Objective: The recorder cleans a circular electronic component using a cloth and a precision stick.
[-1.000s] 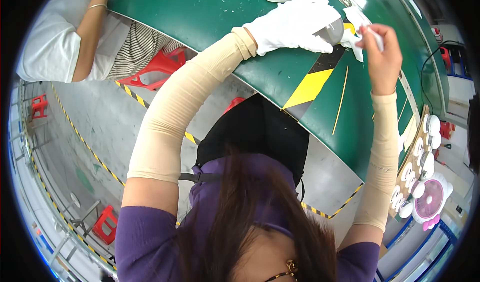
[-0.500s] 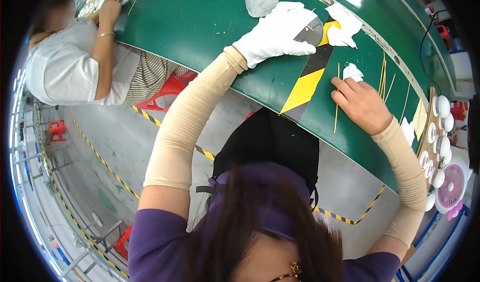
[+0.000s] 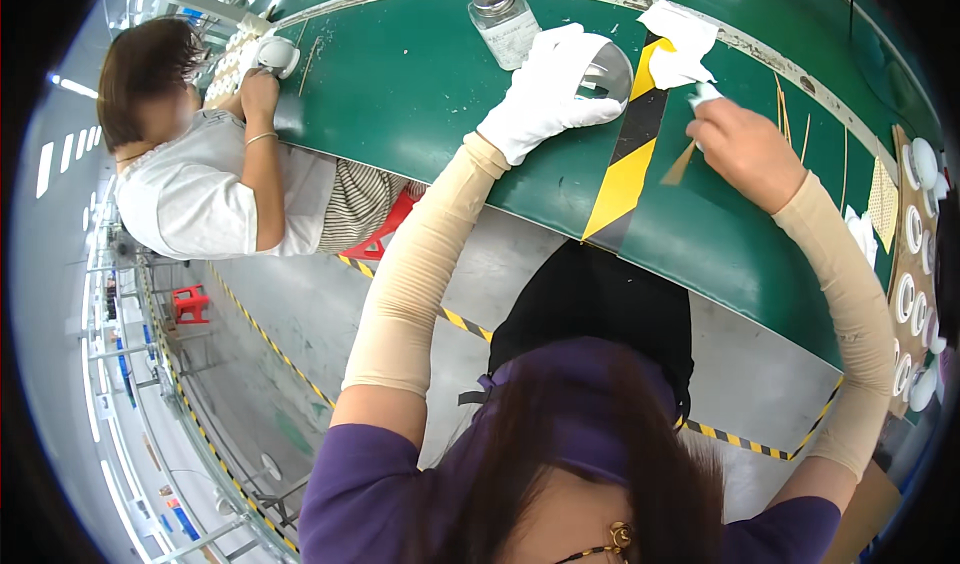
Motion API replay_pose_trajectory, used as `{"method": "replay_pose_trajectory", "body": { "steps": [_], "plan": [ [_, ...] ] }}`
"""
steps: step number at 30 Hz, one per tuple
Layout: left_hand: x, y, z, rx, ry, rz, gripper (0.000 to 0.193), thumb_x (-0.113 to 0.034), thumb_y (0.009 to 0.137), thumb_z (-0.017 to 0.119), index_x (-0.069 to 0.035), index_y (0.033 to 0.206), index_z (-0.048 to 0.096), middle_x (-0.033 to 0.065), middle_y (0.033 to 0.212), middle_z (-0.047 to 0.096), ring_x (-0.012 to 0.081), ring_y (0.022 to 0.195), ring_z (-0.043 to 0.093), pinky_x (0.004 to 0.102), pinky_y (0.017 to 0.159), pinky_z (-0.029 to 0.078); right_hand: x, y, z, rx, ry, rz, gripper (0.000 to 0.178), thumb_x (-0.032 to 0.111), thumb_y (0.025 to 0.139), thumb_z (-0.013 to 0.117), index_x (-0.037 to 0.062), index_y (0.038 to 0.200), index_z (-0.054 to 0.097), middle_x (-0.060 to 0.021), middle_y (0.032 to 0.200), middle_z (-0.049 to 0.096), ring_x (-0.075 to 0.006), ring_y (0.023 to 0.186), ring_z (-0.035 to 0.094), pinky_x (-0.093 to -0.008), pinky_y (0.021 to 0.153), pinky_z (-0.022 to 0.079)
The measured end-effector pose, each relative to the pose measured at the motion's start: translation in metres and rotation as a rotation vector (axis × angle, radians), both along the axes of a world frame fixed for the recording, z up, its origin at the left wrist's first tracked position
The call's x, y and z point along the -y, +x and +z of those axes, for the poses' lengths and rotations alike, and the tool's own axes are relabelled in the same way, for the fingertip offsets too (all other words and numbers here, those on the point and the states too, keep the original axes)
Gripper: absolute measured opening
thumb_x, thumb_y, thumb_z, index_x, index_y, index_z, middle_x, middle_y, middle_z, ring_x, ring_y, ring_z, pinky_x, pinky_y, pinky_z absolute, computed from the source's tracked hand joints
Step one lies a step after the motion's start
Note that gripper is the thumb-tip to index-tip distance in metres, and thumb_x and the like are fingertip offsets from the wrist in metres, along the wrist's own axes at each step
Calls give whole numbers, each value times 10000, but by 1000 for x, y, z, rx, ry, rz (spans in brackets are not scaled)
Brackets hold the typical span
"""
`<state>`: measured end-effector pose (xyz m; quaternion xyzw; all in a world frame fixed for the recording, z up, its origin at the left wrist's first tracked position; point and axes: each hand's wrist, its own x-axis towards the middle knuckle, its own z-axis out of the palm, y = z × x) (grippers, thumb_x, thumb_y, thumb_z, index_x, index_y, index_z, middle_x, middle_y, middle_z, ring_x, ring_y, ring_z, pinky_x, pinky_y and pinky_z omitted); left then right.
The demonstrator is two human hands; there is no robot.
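Note:
My left hand [image 3: 535,94], in a white glove, is wrapped round a shiny, round, grey reflective dome [image 3: 610,70] above the green table. The dome's mirror-like side faces right. My bare right hand [image 3: 745,149] pinches a thin wooden stick [image 3: 680,166], smeared by motion, whose lower end sticks out below the fingers. A bit of white cloth or tissue [image 3: 706,94] shows at the upper side of these fingers; whether it is wrapped on the stick I cannot tell. Just beyond lies a crumpled white cloth [image 3: 683,39].
A clear bottle with a metal top [image 3: 503,26] stands behind my left hand. Yellow-and-black tape [image 3: 622,179] crosses the green table [image 3: 400,114]. Loose sticks [image 3: 784,114] lie at right, before a board of white round parts [image 3: 910,224]. At left, a co-worker [image 3: 205,179] handles a white round part.
My right hand has lifted the stick and moved up toward the dome and cloth, with the white bit now at its fingers. The left hand has turned the dome's reflective face more into view.

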<state>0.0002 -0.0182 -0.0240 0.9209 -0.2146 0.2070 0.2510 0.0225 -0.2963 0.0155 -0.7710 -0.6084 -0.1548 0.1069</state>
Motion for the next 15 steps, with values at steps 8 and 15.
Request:
{"method": "replay_pose_trajectory", "body": {
  "steps": [8,15],
  "plan": [
    [4,1,-10,49,-44,69,681,-391,682,764,-155,1263,499,158,1289,423,327,1164,480,388,909,461,-74,-32,-20,-121,756,51,225,-62,727,704,-2,899,571,-141,911,658,-298,800,666,-322,669,545],
    [13,-7,-7,55,-161,70,706,-303,673,806,-94,1261,477,125,1272,446,271,1095,546,336,890,471,-88,-31,-28,-62,722,-61,240,-50,716,698,12,877,531,-150,1030,646,-301,895,660,-310,713,543]
  ]
}}
